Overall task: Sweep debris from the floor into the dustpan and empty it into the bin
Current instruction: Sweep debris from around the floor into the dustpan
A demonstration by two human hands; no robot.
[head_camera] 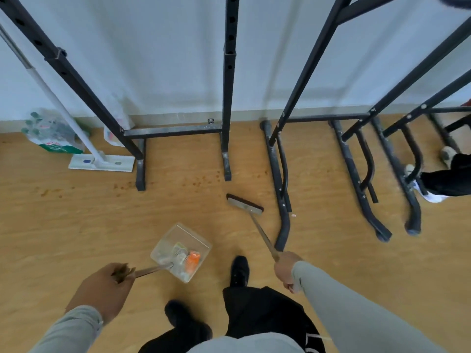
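Observation:
My left hand (102,289) is shut on the long handle of a clear plastic dustpan (179,235), which sits low over the wooden floor in front of my feet. Inside the pan lie an orange scrap (192,261) and some pale wrappers (178,250). My right hand (285,270) grips the broom handle; the broom's head (244,203) rests on the floor ahead and to the right of the pan, near a black frame foot. A small pale scrap (293,215) lies beside that foot. Brown crumbs (201,180) are scattered farther ahead.
Black metal exercise frames (224,151) stand along the white wall, their feet reaching onto the floor. A white flat mop (102,161) and a pack of bottles (48,133) sit at the left. Another person's legs and shoes (446,174) are at the right edge. No bin is in view.

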